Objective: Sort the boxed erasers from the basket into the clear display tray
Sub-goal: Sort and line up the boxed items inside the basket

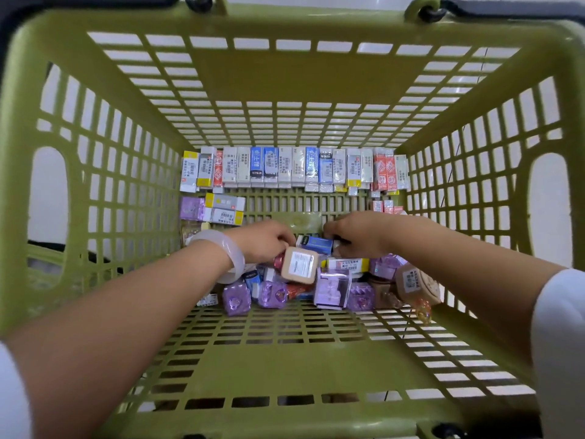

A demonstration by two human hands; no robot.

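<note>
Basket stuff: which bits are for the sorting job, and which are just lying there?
For the job:
green basket
row of boxed erasers
blue eraser box between left hand and right hand

Just lying there:
purple packets
tan round-cornered pack

you are looking down into a green plastic shopping basket (285, 80) with dark carry handles (493, 11), which points to a stationery shop. along the basket's far wall stands a row of boxed erasers (294, 167), each with a barcode price sticker. nearer you inside the basket lies a jumble of purple packs (272, 294) and a tan stickered pack (299, 265).
</note>
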